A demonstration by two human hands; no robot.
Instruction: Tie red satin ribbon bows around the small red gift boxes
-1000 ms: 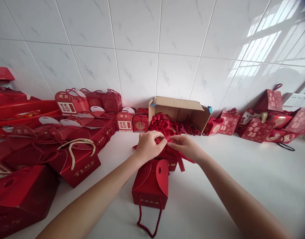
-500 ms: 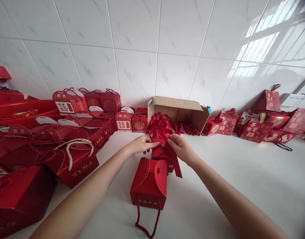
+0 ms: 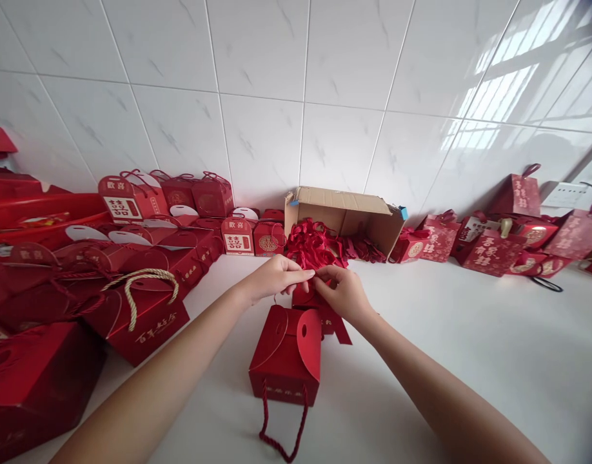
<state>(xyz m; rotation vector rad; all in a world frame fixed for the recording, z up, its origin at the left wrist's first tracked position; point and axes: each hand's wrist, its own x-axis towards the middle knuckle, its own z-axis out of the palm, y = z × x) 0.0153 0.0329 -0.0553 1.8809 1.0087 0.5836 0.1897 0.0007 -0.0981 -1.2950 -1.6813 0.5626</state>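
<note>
My left hand [image 3: 275, 277] and my right hand [image 3: 342, 293] meet above a small red gift box [image 3: 320, 312] on the white table [image 3: 470, 361]. Both pinch a red ribbon [image 3: 314, 278] at the top of that box, fingertips almost touching. The ribbon's tail hangs down the box's right side. Nearer to me stands another red gift box [image 3: 286, 354] with rounded top flaps and a red rope handle [image 3: 281, 428] lying on the table in front of it.
An open cardboard box [image 3: 347, 216] on its side holds a heap of red ribbons [image 3: 315, 243] by the tiled wall. Many red gift boxes [image 3: 141, 309] crowd the left side, one with a gold rope handle. More red boxes [image 3: 499, 248] line the right back edge.
My hands have drawn closer together over the small box, and the ribbon has been pulled tighter and lower. The camera view has shifted slightly.
</note>
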